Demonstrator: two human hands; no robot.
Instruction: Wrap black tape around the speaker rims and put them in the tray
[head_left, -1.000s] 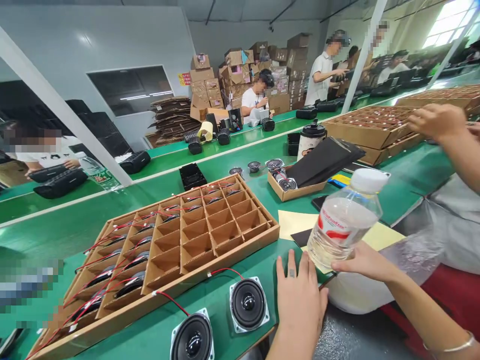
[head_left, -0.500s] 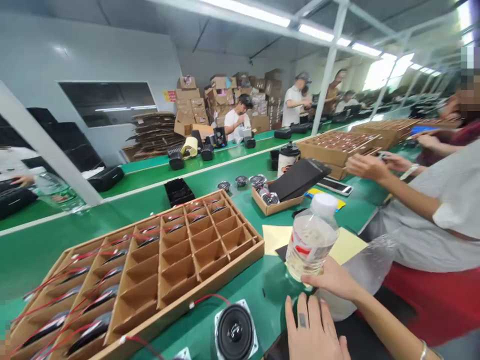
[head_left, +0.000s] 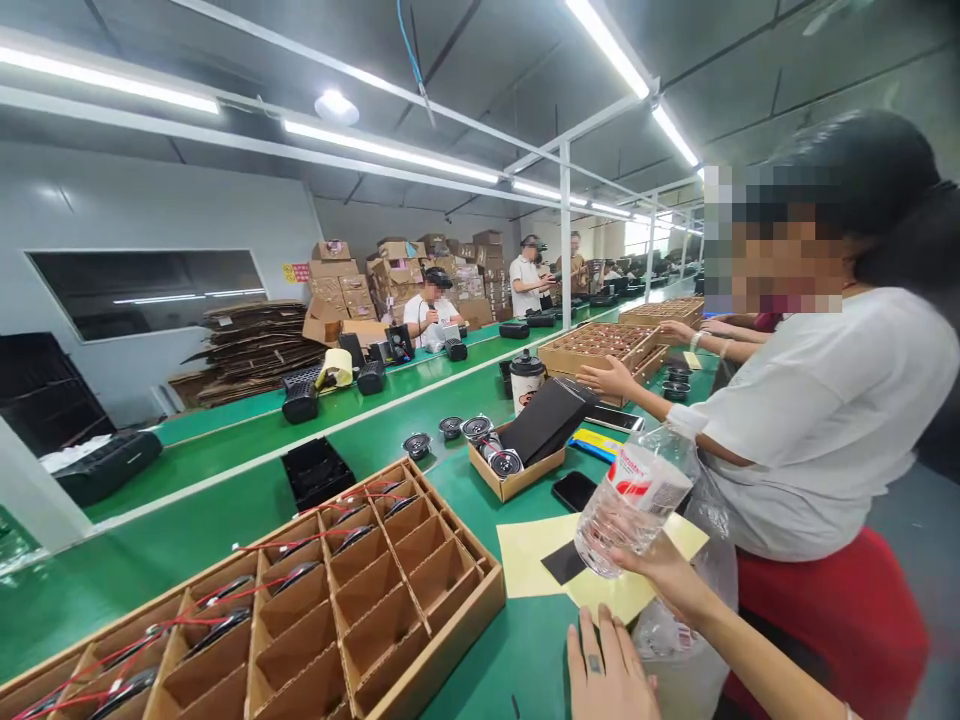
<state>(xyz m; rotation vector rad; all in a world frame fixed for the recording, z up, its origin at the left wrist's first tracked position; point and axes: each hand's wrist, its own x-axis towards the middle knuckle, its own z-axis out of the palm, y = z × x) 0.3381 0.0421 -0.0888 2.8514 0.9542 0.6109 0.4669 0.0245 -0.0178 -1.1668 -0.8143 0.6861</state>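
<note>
My right hand (head_left: 660, 572) grips a clear plastic water bottle (head_left: 634, 505) with a red and white label, holding it tilted above yellow paper sheets (head_left: 607, 575). A black square piece (head_left: 564, 563) lies on the paper. My left hand (head_left: 607, 670) is at the bottom edge of the view, its fingers spread and holding nothing. It is nearest the front wall of a cardboard divider tray (head_left: 442, 640). Several black speakers with red wires (head_left: 225, 630) sit in that tray's left compartments, and its right compartments look bare.
A seated co-worker (head_left: 817, 430) in a white shirt reaches across the green bench on my right. A clear plastic bag (head_left: 675, 640) hangs by the bench edge. A small carton (head_left: 517, 470), a phone (head_left: 575, 490), loose speakers (head_left: 450, 428) and a large carton tray (head_left: 596, 350) stand beyond.
The view has swung upward and back, showing the ceiling and the co-worker. The two speakers at the bench front have left the view. My left hand sits lower in the frame; the bottle stays in my right hand.
</note>
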